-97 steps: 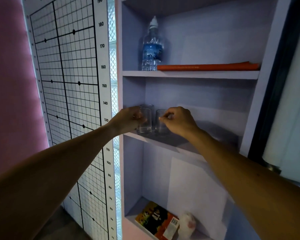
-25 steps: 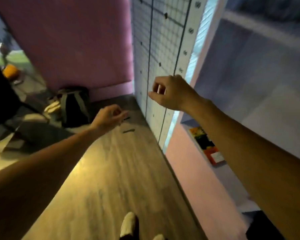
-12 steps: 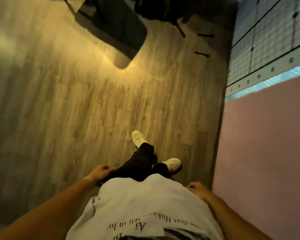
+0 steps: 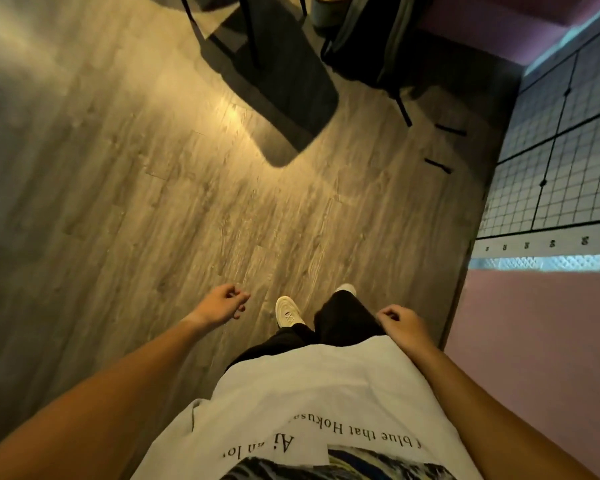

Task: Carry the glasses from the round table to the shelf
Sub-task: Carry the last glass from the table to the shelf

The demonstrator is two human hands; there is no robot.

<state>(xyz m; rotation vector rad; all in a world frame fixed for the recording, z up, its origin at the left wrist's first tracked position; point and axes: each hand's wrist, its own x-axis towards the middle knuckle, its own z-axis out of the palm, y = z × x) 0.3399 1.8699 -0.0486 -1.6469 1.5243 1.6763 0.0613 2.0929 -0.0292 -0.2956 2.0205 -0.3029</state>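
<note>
Downward, my view falls on the wooden floor (image 4: 153,209), with both arms reaching out ahead of my body. My left hand (image 4: 222,304) hangs over the floor boards, well out from my hip, its grip loose: the fingers curl slackly toward the palm and hold nothing. My right hand (image 4: 400,322) sits just beside the hem of my white T-shirt (image 4: 312,393), over my dark trousers (image 4: 343,317); its fingers are loosely bent as well, and that grip too holds nothing. One pale shoe (image 4: 288,311) shows plainly on the floor between my hands, and the toe of the other peeks out just past the trouser leg. Toward the top edge of the floor stands a dark chair (image 4: 284,84) on thin black legs, and just beside it, nearer the top right corner, a dark backpack (image 4: 371,39) rests on the floor. Two short black strips (image 4: 439,166) lie on the boards near the right edge of the floor. Along the right side runs a gridded measuring chart (image 4: 561,174) with small numbers along its border, and below it a pink panel (image 4: 534,341). No glasses, round table or shelf board appear in my view, so I cannot tell where the glasses are.
</note>
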